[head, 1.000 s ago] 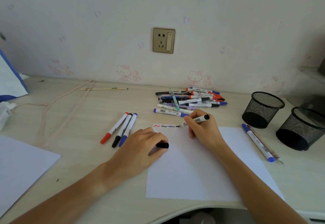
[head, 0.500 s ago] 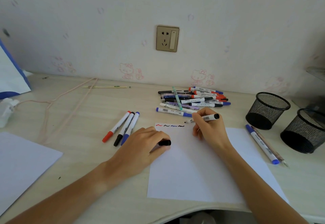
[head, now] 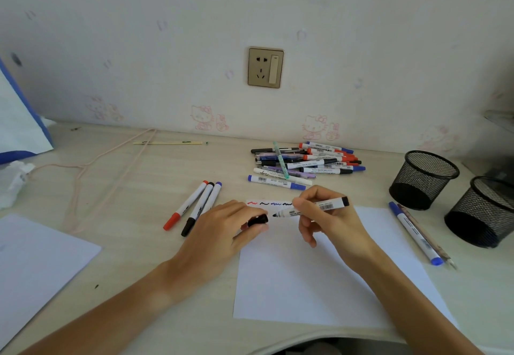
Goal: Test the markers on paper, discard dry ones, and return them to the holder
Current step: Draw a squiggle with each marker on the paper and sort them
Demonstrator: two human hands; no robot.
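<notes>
Head view: right hand (head: 331, 215) pinches the light, rigid, smooth black marker (head: 311, 208) mid-barrel over the paper (head: 319, 285), tip facing the cap (head: 258, 220) gripped by left hand (head: 222, 232).

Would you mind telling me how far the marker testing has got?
Early. Four squiggles mark the paper; three capped markers lie left of it. The right hand holds an uncapped black marker, and the left hand its cap. The pile remains, and both mesh holders look empty.
</notes>
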